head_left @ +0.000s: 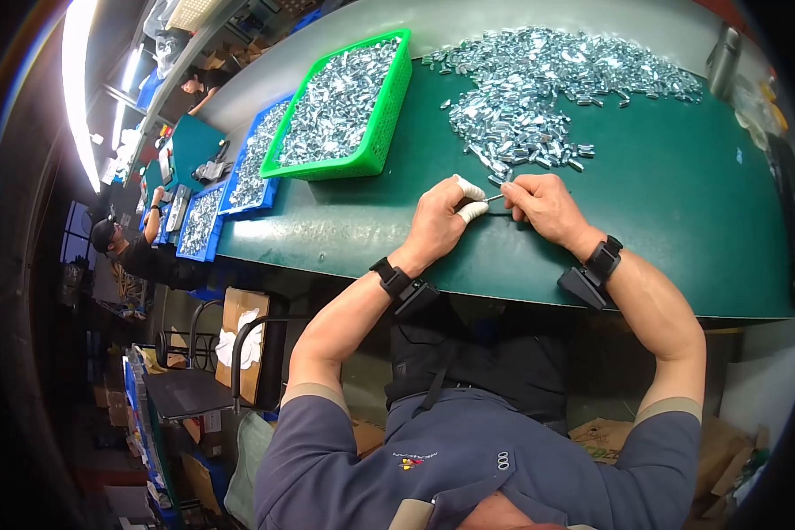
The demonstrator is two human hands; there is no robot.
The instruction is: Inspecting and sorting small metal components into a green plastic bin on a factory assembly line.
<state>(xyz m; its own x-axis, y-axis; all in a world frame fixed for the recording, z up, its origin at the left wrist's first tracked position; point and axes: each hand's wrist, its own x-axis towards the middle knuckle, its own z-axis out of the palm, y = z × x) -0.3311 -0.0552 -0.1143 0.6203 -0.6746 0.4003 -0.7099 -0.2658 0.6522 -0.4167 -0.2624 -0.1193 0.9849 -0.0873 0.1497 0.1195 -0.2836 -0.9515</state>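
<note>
Both my hands meet over the green table top, just in front of a heap of small shiny metal pieces (521, 124). White coverings wrap the thumb and a fingertip of my left hand (439, 216), whose fingers close toward a thin metal rod (495, 197). From the other side, my right hand (543, 208) pinches that rod between thumb and fingers. Whether a further small piece sits in my left fingertips is too small to tell. A few loose pieces lie right beyond the fingertips, at the near end of the heap. Black bands with boxy modules circle both wrists.
A green basket (371, 159) full of metal pieces stands left of the heap. Blue trays (253, 210) of similar pieces line the table beyond it. A metal flask (724, 60) stands at the far right. Two other people are at the left, beside a chair (185, 393) lower down.
</note>
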